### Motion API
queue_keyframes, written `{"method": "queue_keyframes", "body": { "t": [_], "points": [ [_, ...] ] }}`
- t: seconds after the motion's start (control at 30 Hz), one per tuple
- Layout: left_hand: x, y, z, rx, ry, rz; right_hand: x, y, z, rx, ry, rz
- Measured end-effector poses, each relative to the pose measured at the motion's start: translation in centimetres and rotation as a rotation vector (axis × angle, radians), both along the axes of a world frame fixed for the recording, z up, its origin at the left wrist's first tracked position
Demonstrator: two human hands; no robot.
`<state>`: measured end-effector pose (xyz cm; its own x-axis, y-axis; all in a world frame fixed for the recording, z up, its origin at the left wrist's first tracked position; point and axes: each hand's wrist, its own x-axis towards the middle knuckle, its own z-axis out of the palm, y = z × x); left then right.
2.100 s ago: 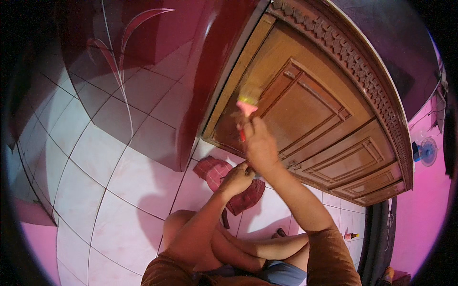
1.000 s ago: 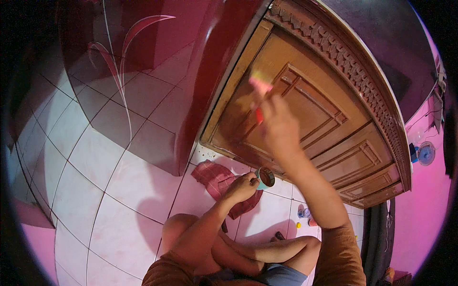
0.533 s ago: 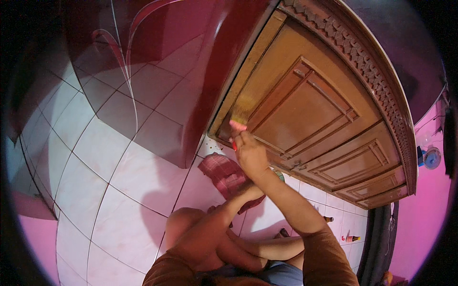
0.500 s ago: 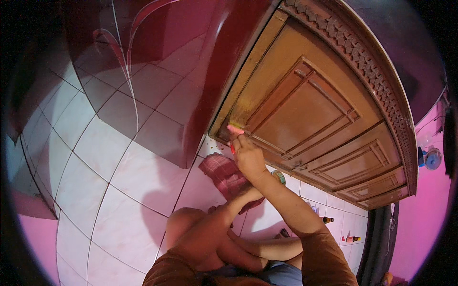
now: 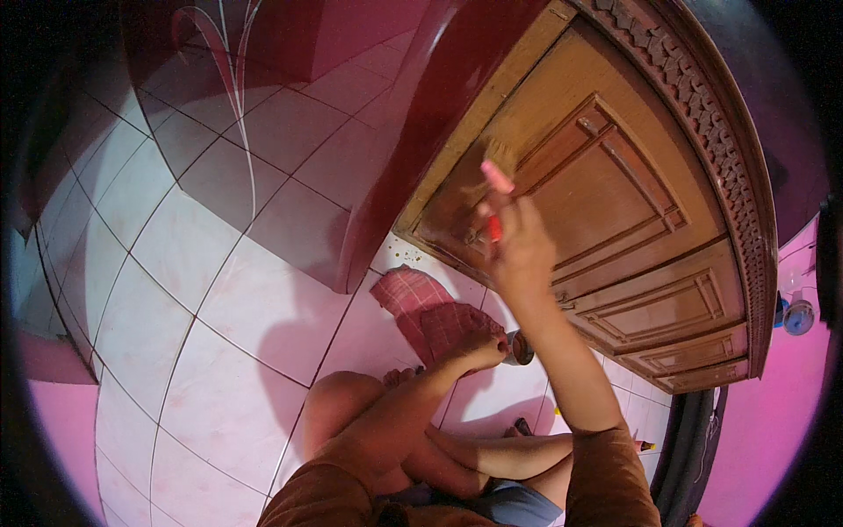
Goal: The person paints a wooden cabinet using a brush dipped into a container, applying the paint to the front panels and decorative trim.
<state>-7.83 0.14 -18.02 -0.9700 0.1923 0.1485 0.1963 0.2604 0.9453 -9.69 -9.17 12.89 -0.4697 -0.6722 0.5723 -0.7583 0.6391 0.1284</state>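
Person seated cross-legged on white tile floor (image 5: 237, 364), brush at work height: R hand (image 5: 522, 248), slightly blurred, is raised in front of a brown wooden cabinet (image 5: 615, 189), its fingers closed on the red handle of a paintbrush (image 5: 498, 176) w/ pink collar & pale bristles. Bristles point up & a bit L, at the door's L part, btwn the raised inner panel & the door's L edge; whether they touch the wood, can't tell. L hand (image 5: 485, 350) is low, nr floor level, fingers narrowed on the side of a cup (image 5: 521, 349), which sits just L of the R forearm; exact grip is hard to make out, as are the cup's contents. A red checked cloth (image 5: 423, 303) lies crumpled on the tiles, pt. of it right by the L hand. Dark specks (image 5: 404, 254) dot the floor nr the cabinet's lower L corner. At L, a glossy dark-red panel (image 5: 290, 114) w/ leaf motif mirrors the tiles. Far R: small bottle (image 5: 647, 446) on the floor beyond the R sleeve, blue fan (image 5: 797, 317) & pink wall (image 5: 773, 430) in bkgd.
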Motion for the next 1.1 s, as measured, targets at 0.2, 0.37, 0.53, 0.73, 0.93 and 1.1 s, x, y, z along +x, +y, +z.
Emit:
{"method": "queue_keyframes", "body": {
  "t": [0.2, 0.37, 0.53, 0.73, 0.93, 1.1],
  "points": [
    [0.3, 1.6, -2.4, -0.042, 0.177, 0.011, -1.9, -0.1, -13.7, 0.28, -0.099, 0.081],
    [1.0, 1.4, -2.1, -0.016, 0.12, -0.054, -3.4, -0.1, -15.8, 0.339, -0.354, 0.139],
    [1.8, 1.2, -0.9, -0.032, 0.048, -0.102, -4.5, 0.8, -9.9, 0.026, -0.348, 0.141],
    [0.9, 2.7, -3.5, -0.045, 0.07, -0.059, -0.8, -0.1, -5.4, 0.01, -0.201, 0.122],
    [1.9, 2.2, 1.6, -0.088, 0.098, -0.058, -5.8, 2.3, -15.8, 0.289, -0.386, 0.132],
    [1.9, 1.5, -1.6, -0.061, -0.022, -0.104, -3.0, -0.4, -9.0, 0.092, -0.311, 0.062]
  ]
}}
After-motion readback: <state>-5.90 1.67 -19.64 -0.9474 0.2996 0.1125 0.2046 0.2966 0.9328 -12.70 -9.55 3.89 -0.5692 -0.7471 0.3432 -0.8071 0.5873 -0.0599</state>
